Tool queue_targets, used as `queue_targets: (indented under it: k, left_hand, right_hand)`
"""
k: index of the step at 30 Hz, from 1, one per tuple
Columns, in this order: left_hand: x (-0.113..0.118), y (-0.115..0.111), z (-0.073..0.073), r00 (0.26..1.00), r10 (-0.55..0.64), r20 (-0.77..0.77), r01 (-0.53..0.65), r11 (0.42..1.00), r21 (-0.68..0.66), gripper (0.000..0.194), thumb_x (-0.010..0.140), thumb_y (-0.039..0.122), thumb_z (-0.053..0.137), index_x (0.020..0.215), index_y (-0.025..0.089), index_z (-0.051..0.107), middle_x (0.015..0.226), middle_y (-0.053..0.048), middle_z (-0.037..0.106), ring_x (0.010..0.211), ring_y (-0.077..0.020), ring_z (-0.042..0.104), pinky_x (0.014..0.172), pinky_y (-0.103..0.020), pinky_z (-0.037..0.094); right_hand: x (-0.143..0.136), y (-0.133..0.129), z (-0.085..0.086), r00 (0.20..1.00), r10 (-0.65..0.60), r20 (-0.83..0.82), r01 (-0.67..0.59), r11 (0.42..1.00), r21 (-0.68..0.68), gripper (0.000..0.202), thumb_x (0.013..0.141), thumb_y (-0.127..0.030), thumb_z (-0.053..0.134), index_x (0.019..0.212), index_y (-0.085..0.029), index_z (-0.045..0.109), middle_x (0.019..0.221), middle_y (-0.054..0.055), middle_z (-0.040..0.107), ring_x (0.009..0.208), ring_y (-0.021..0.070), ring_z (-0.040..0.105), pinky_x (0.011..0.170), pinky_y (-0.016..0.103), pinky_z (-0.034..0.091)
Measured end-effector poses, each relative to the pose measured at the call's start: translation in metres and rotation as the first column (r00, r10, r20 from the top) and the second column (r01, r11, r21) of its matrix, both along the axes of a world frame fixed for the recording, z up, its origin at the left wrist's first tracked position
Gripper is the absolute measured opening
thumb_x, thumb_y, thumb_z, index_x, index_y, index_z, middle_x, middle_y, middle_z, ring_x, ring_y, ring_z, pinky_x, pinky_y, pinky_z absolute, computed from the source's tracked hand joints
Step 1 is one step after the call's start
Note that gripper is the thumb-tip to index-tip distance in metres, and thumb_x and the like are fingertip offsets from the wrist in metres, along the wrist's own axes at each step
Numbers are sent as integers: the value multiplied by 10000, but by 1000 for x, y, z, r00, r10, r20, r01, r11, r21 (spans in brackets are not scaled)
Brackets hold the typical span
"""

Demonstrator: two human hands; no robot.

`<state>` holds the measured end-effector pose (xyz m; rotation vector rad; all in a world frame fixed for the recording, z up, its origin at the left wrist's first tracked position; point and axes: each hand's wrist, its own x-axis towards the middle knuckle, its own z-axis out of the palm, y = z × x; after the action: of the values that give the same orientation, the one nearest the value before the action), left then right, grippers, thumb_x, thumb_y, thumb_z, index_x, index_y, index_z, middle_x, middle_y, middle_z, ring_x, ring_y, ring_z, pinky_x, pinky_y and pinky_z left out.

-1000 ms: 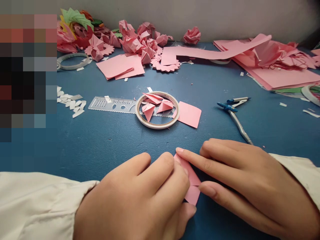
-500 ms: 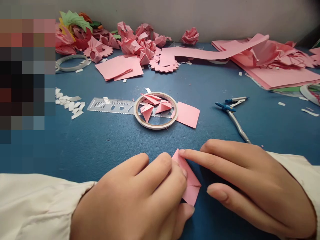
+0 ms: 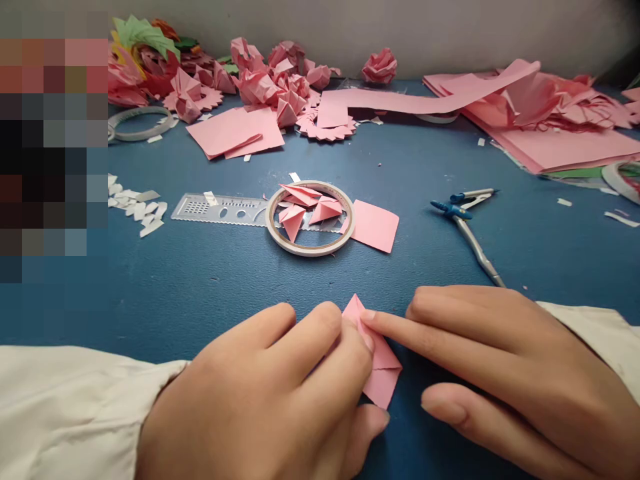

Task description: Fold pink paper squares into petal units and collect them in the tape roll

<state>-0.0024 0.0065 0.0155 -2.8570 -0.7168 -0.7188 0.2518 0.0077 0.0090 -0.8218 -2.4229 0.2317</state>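
Observation:
A small folded pink paper (image 3: pixel 383 373) lies on the blue table at the bottom centre, its pointed end away from me. My left hand (image 3: pixel 270 393) covers its left side, with curled fingers pressing on it and the thumb beside its lower corner. My right hand (image 3: pixel 520 373) is to the right, fingers apart. Its index fingertip touches the paper near the top point, while the thumb is off the paper. Beyond the hands, a tape roll (image 3: pixel 275 237) surrounds several small folded pink pieces (image 3: pixel 327 209).
A clear ruler (image 3: pixel 200 208) runs under the tape roll, beside a pink square (image 3: pixel 376 227). A compass (image 3: pixel 473 233) lies at the right, white scraps (image 3: pixel 145 208) at the left. Crumpled pink paper shapes (image 3: pixel 260 87) and pink sheets (image 3: pixel 565 150) line the back.
My right index fingertip has slid slightly down and right along the folded paper's edge, and the right thumb has shifted a little right. My left hand stays on the paper.

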Motion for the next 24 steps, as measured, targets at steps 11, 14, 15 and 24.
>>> queue_targets:
  k: [11, 14, 15, 24]
  left_hand:
    - [-2, -9, -1, 996, 71, -57, -77, 992, -103, 406, 1099, 621, 702, 1246, 268, 837, 1131, -93, 863, 1210, -365, 813, 1007, -471, 760]
    - [-2, -7, -4, 996, 67, -56, -72, 992, -102, 417, 1095, 633, 698, 1246, 269, 835, 1131, -95, 861, 1213, -367, 812, 1010, -474, 761]
    - [-2, -7, -4, 996, 66, -56, -72, 992, -102, 419, 1094, 635, 697, 1246, 269, 835, 1132, -95, 861, 1214, -368, 811, 1011, -475, 761]
    - [-1, -6, -7, 996, 64, -68, -70, 993, -91, 419, 1090, 638, 699, 1242, 272, 834, 1135, -97, 858, 1224, -374, 806, 1024, -485, 758]
  right_hand:
    - [-5, -20, -6, 986, -123, -117, 123, 992, -7, 454, 1308, -309, 374, 945, -265, 644, 725, -34, 657, 636, 140, 671, 631, 358, 504]
    - [-4, -26, -8, 984, -148, -97, 147, 989, -10, 551, 1304, -336, 401, 788, -263, 581, 699, -19, 628, 642, 147, 653, 679, 363, 539]
    - [-3, -27, -9, 984, -150, -95, 150, 989, -7, 558, 1303, -343, 409, 781, -262, 589, 697, -17, 626, 645, 151, 650, 683, 369, 541]
    - [-8, -30, -8, 970, -216, -111, 230, 965, 124, 570, 1297, -317, 405, 757, -269, 584, 688, -1, 618, 663, 166, 648, 712, 381, 567]
